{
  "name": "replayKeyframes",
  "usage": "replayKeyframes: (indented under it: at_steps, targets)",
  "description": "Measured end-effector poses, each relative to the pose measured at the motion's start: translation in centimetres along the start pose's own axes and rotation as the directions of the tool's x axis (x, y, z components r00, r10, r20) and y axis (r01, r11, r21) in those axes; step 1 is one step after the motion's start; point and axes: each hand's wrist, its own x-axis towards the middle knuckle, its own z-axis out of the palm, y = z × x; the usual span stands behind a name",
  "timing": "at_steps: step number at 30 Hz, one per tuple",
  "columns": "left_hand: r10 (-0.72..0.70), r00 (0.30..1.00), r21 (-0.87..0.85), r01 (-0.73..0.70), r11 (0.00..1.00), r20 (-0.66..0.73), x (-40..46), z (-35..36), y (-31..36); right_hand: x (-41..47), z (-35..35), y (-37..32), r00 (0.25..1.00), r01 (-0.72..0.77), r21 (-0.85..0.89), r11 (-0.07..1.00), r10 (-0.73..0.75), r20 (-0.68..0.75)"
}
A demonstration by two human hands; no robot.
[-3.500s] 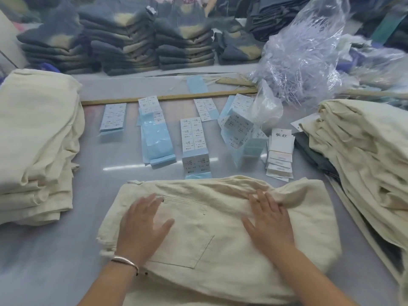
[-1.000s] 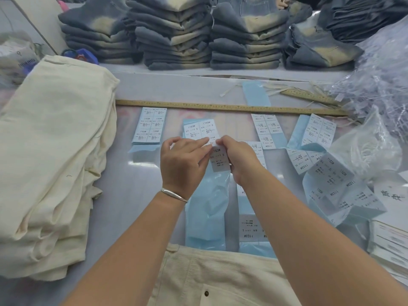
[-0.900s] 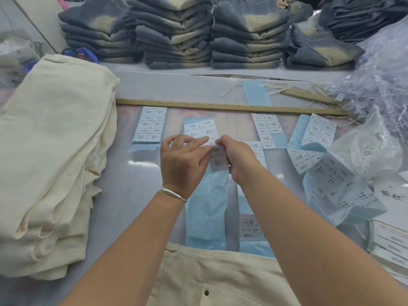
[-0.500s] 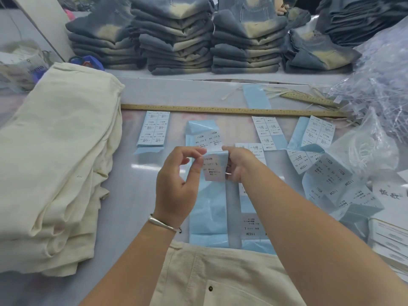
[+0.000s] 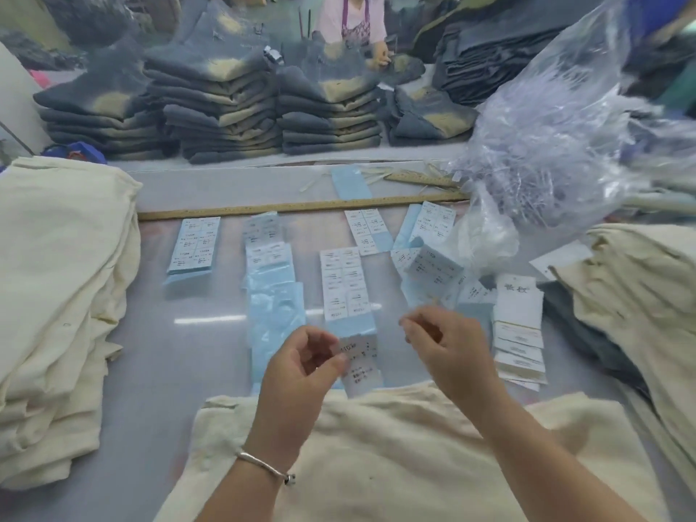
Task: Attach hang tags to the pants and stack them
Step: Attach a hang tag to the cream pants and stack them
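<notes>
Head view. Landmark: cream pants (image 5: 414, 457), lying flat on the grey table (image 5: 158, 371) at the near edge, directly under both forearms.

Left hand (image 5: 301, 374): held above the far edge of the pants. Grip closed, thumb and forefinger pinching one white size sticker (image 5: 359, 365) by its left edge. The sticker hangs just beyond the pants' far edge, printed side toward the camera. A silver bracelet (image 5: 263, 465) sits on the left wrist.

Right hand (image 5: 448, 348): above the far right part of the pants, apart from the sticker. Fingers curled in, thumb meeting fingertips; the frame is blurred here, so I cannot tell whether this grip holds anything.

Beyond the pants: sticker sheets on blue backing (image 5: 344, 284) lie in a row on the table. Beyond these, a long wooden ruler (image 5: 301, 207) runs across.

Right of the sheets, just beyond the pants' right corner: a fanned pile of white hang tags (image 5: 518, 322).

Left of the pants: a tall stack of folded cream pants (image 5: 56, 295). Right of the pants: a second cream stack (image 5: 640, 303).

Far right, beyond the hang tags: a clear plastic bag (image 5: 557, 118). Far side of the table: stacks of folded grey garments (image 5: 226, 107).
</notes>
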Motion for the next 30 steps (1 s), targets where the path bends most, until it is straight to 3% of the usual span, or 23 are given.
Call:
replayKeyframes:
  at_steps: [4, 6, 9, 14, 19, 30]
  targets:
    - [-0.098, 0.974, 0.060, 0.088, 0.994, 0.206, -2.4, 7.1, -1.7, -3.4, -6.9, 7.7, 0.951, -0.208, -0.169, 0.963, 0.159, -0.266]
    - [-0.140, 0.957, 0.096, 0.119, 0.988, 0.254, -2.8, 10.2, -2.5, -2.5, -9.4, 11.1, 0.926, -0.281, -0.194, 0.940, 0.211, -0.314]
    - [-0.222, 0.935, 0.124, 0.195, 0.973, 0.276, -2.9, 14.3, -3.2, 0.4, -11.4, 15.1, 0.948, -0.300, -0.312, 0.901, 0.244, -0.206]
    - [-0.297, 0.914, 0.124, 0.273, 0.954, 0.276, -1.6, 19.9, -3.5, 6.7, -12.0, 17.9, 0.983, -0.149, -0.463, 0.874, 0.183, 0.029]
    - [-0.303, 0.914, 0.085, 0.291, 0.953, 0.270, -0.1, 23.1, -2.9, 12.2, -11.9, 18.8, 0.917, -0.081, -0.645, 0.760, 0.311, 0.251]
    - [-0.293, 0.921, 0.100, 0.276, 0.956, 0.255, 1.1, 24.0, -2.8, 14.4, -13.1, 20.3, 0.932, 0.013, -0.659, 0.752, 0.230, 0.281]
